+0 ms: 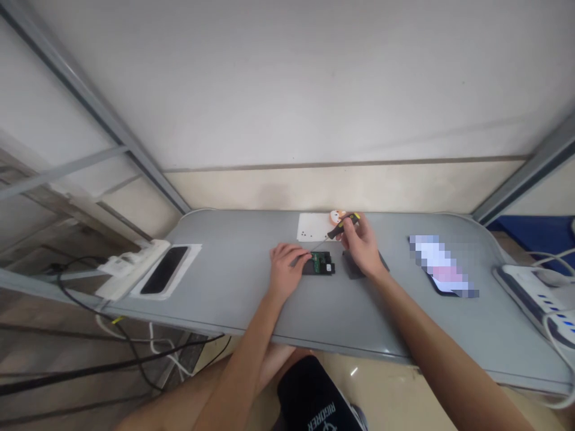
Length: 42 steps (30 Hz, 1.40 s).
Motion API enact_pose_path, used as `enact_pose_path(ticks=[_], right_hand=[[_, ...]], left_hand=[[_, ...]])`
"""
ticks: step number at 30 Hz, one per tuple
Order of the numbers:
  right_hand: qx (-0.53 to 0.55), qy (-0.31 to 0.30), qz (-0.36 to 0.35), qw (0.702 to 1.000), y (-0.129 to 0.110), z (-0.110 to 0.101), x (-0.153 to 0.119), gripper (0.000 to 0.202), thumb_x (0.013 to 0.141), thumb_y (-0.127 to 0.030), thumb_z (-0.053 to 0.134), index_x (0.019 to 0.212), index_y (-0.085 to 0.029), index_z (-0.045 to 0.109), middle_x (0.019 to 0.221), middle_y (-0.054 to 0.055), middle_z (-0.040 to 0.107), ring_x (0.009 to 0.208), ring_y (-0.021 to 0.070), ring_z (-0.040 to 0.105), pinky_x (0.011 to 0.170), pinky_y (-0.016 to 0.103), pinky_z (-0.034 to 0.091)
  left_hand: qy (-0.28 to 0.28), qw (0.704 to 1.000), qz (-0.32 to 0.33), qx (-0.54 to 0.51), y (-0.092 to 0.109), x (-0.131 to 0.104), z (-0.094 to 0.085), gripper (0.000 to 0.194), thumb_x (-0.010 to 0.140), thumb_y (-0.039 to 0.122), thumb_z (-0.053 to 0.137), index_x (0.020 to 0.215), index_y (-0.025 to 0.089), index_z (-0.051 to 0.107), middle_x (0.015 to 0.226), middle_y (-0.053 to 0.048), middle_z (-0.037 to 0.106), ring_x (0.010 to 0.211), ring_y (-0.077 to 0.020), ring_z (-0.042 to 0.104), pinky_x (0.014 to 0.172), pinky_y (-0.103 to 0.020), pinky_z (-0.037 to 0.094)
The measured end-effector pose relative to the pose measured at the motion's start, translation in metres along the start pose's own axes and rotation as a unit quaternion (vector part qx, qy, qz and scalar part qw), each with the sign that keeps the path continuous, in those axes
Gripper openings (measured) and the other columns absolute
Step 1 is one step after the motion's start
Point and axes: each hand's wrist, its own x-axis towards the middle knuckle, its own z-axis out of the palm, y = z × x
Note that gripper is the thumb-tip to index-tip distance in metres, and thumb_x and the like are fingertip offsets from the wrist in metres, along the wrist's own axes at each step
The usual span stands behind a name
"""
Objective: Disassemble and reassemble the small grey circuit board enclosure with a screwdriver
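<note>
My right hand (362,242) grips a black and yellow screwdriver (336,230). Its thin shaft slants down to the left, with the tip close to my left fingertips. My left hand (287,264) is closed on the left part of a small dark device with an exposed green circuit board (322,262). Whether the tip touches the board I cannot tell. Partly hidden under my right hand lies a flat dark panel (356,267). Behind the device, several tiny dark screws rest on a white sheet (317,225), beside a round orange and white cartoon figure (335,216).
A dark phone (165,270) lies on white paper at the left of the grey table (233,287), near a white power strip (135,269). Rightward are a lit, pixelated phone (442,266) and another power strip (539,299) with cables. Metal posts and a wall bound the table.
</note>
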Motion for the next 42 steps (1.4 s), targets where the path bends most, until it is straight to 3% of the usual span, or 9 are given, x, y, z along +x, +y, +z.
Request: enact_pose_path(ticks=[4, 7, 9, 12, 16, 23, 36, 42], right_hand=[[-0.003, -0.001, -0.045, 0.999, -0.001, 0.001, -0.004, 0.038, 0.096, -0.063, 0.052, 0.107, -0.027, 0.055, 0.095, 0.003, 0.062, 0.066, 0.013, 0.055, 0.06, 0.027, 0.048], [-0.066, 0.012, -0.078, 0.995, -0.003, -0.002, -0.007, 0.035, 0.097, -0.06, 0.051, 0.104, -0.025, 0.055, 0.091, 0.003, 0.064, 0.073, 0.0163, 0.058, 0.067, 0.03, 0.05], [-0.143, 0.011, -0.083, 0.986, -0.006, -0.004, -0.01, 0.034, 0.098, -0.058, 0.052, 0.103, -0.025, 0.056, 0.08, 0.001, 0.063, 0.067, 0.0173, 0.056, 0.066, 0.031, 0.047], [-0.232, -0.001, -0.07, 0.97, -0.008, -0.007, -0.012, 0.033, 0.098, -0.058, 0.053, 0.105, -0.026, 0.056, 0.076, 0.001, 0.066, 0.062, 0.018, 0.054, 0.064, 0.032, 0.043], [-0.276, -0.018, -0.06, 0.959, -0.01, -0.006, -0.013, 0.032, 0.098, -0.058, 0.052, 0.1, -0.026, 0.054, 0.075, 0.001, 0.068, 0.062, 0.0194, 0.057, 0.065, 0.032, 0.041], [-0.296, -0.015, -0.057, 0.953, -0.008, -0.005, -0.011, 0.034, 0.098, -0.06, 0.051, 0.096, -0.026, 0.053, 0.071, 0.0, 0.065, 0.06, 0.0194, 0.055, 0.063, 0.031, 0.038], [-0.286, -0.03, -0.053, 0.956, -0.006, -0.005, -0.011, 0.032, 0.099, -0.058, 0.05, 0.104, -0.027, 0.056, 0.075, 0.002, 0.071, 0.068, 0.0232, 0.063, 0.068, 0.033, 0.041], [-0.297, -0.025, -0.054, 0.953, -0.006, -0.006, -0.011, 0.032, 0.099, -0.058, 0.05, 0.1, -0.027, 0.055, 0.073, 0.001, 0.069, 0.062, 0.0212, 0.058, 0.064, 0.032, 0.038]], left_hand=[[-0.029, 1.0, -0.008, -0.006, 0.003, 0.0, -0.001, 0.009, 0.093, 0.035, 0.076, 0.099, 0.029, 0.078, 0.103, -0.001, 0.079, 0.105, -0.0239, 0.065, 0.098, -0.044, 0.041], [-0.084, 0.996, -0.005, -0.004, 0.009, -0.001, -0.002, 0.05, 0.084, 0.043, 0.084, 0.129, 0.03, 0.069, 0.132, -0.006, 0.072, 0.125, -0.0289, 0.061, 0.109, -0.049, 0.036], [-0.132, 0.991, 0.018, 0.007, 0.012, -0.001, -0.003, 0.063, 0.082, 0.048, 0.085, 0.138, 0.03, 0.063, 0.141, -0.009, 0.067, 0.133, -0.031, 0.058, 0.115, -0.052, 0.032], [-0.18, 0.982, 0.057, 0.021, 0.013, -0.003, -0.002, 0.057, 0.087, 0.05, 0.08, 0.138, 0.03, 0.063, 0.141, -0.009, 0.067, 0.137, -0.0308, 0.056, 0.119, -0.054, 0.028], [-0.201, 0.977, 0.067, 0.029, 0.011, -0.004, 0.0, 0.05, 0.091, 0.044, 0.076, 0.138, 0.03, 0.064, 0.141, -0.008, 0.068, 0.139, -0.0299, 0.056, 0.121, -0.055, 0.025], [-0.206, 0.976, 0.066, 0.026, 0.011, -0.003, 0.001, 0.044, 0.092, 0.039, 0.075, 0.134, 0.03, 0.066, 0.138, -0.008, 0.07, 0.136, -0.0303, 0.058, 0.119, -0.055, 0.028], [-0.203, 0.977, 0.064, 0.018, 0.011, -0.003, 0.0, 0.044, 0.09, 0.039, 0.077, 0.132, 0.03, 0.067, 0.133, -0.008, 0.072, 0.132, -0.0295, 0.06, 0.117, -0.054, 0.031], [-0.193, 0.979, 0.062, 0.015, 0.011, -0.004, 0.001, 0.037, 0.091, 0.04, 0.077, 0.125, 0.029, 0.068, 0.133, -0.006, 0.072, 0.132, -0.0285, 0.061, 0.117, -0.053, 0.029]])
